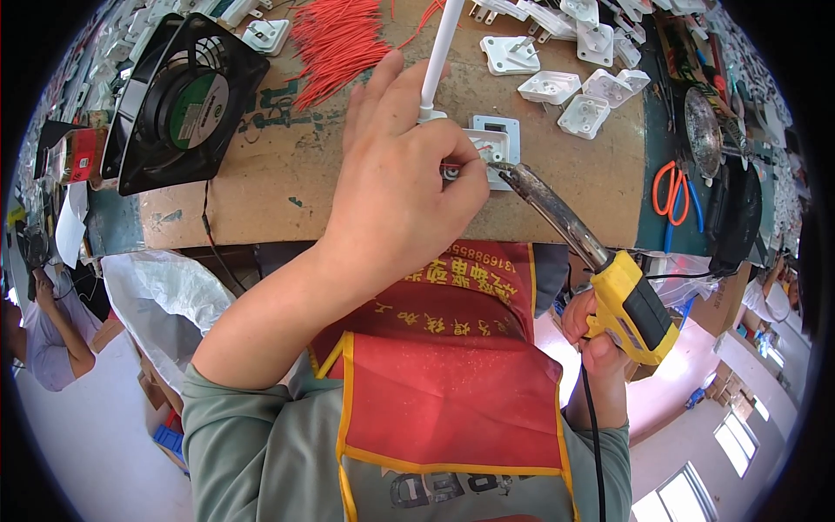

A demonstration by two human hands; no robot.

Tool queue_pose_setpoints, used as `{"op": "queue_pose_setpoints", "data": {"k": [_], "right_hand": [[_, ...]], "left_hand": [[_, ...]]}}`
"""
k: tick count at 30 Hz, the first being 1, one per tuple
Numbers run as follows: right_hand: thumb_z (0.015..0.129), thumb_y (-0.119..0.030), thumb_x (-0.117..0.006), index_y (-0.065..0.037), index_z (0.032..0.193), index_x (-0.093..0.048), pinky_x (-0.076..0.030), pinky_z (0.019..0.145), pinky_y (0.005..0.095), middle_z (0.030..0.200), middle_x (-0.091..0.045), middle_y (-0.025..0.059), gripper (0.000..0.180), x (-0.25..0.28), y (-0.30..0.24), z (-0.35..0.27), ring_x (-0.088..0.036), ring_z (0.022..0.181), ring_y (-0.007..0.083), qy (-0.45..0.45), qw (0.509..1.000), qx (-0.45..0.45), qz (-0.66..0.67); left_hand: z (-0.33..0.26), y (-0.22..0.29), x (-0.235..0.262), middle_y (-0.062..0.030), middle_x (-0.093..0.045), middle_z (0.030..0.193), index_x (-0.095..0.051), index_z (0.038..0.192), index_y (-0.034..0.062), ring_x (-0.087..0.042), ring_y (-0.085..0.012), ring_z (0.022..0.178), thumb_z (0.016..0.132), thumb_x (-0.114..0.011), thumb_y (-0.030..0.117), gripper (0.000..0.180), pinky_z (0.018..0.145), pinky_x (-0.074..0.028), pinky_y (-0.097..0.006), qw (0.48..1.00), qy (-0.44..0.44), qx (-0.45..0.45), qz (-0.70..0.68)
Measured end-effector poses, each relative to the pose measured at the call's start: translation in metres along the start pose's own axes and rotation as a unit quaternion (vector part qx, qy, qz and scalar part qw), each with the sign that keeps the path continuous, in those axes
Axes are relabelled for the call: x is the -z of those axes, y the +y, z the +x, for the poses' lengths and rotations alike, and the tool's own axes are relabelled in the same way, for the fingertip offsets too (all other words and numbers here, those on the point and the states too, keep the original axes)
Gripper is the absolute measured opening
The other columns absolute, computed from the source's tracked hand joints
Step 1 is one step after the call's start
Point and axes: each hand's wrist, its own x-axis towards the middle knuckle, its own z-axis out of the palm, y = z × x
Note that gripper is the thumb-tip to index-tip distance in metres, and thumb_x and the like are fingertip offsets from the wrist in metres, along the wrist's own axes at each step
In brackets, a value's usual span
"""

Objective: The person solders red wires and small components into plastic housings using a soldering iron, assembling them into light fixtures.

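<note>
My left hand (pixel 404 170) is over the bench, its thumb and forefinger pinched at a white plug housing (pixel 497 143). A thin red wire (pixel 451 163) shows between those fingers; its ends are partly hidden. My right hand (pixel 596 335) grips a yellow and black soldering gun (pixel 628 304) by its handle. The gun's metal tip reaches the housing, right beside my left fingertips. The housing rests over a pale blue-grey square plate (pixel 513 130). A white rod-like piece (pixel 442 56) rises behind my left hand, its lower end near my knuckles.
Red cut wires (pixel 339 43) lie in a bundle at the back. A black fan (pixel 187 104) stands at left. White plug shells (pixel 583 115) are scattered at back right. Orange-handled scissors (pixel 670 190) and other tools lie at right. The gun's black cord (pixel 593 435) hangs down beside me.
</note>
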Motion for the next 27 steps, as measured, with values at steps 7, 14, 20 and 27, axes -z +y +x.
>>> {"op": "queue_pose_setpoints", "data": {"k": [7, 14, 20, 27], "right_hand": [[0.071, -0.055, -0.079, 0.001, 0.103, -0.055, -0.037, 0.049, 0.0237, 0.068, -0.048, 0.0002, 0.068, -0.0017, -0.0003, 0.0003, -0.047, 0.057, 0.0102, 0.002, 1.0, 0.0, -0.011], [0.072, -0.053, -0.079, 0.001, 0.111, -0.053, -0.037, 0.049, 0.0237, 0.069, -0.048, -0.0001, 0.072, -0.0019, 0.0002, -0.0012, -0.046, 0.058, 0.0097, 0.003, 1.0, -0.001, -0.001], [0.072, -0.052, -0.079, 0.0, 0.112, -0.053, -0.037, 0.049, 0.0233, 0.07, -0.048, -0.0002, 0.071, -0.0027, -0.0024, -0.0006, -0.046, 0.058, 0.0096, 0.002, 1.0, -0.003, -0.002], [0.072, -0.049, -0.08, -0.002, 0.106, -0.053, -0.037, 0.049, 0.0239, 0.068, -0.048, 0.0008, 0.064, -0.0003, -0.001, 0.001, -0.047, 0.058, 0.0112, -0.007, 1.0, 0.005, 0.008]], "left_hand": [[0.0002, 0.0003, -0.0004, -0.0206, -0.049, 0.133, -0.066, 0.074, 0.004, -0.037, -0.0386, 0.132, 0.072, -0.069, 0.008, 0.005, 0.105, -0.034, -0.043, 1.0, 0.002, -0.001, -0.001], [0.0004, 0.0003, 0.0007, -0.0207, -0.05, 0.133, -0.066, 0.074, 0.004, -0.038, -0.038, 0.132, 0.072, -0.069, 0.008, 0.005, 0.105, -0.034, -0.042, 1.0, 0.0, -0.001, 0.006], [0.0008, 0.0005, 0.0004, -0.0202, -0.049, 0.133, -0.066, 0.074, 0.0037, -0.037, -0.0378, 0.132, 0.072, -0.069, 0.008, 0.005, 0.104, -0.035, -0.042, 1.0, -0.001, -0.001, 0.005], [0.0006, 0.001, 0.0011, -0.0202, -0.049, 0.134, -0.066, 0.073, 0.0034, -0.037, -0.0377, 0.133, 0.072, -0.069, 0.008, 0.006, 0.104, -0.035, -0.042, 1.0, -0.003, 0.001, 0.008]]}}
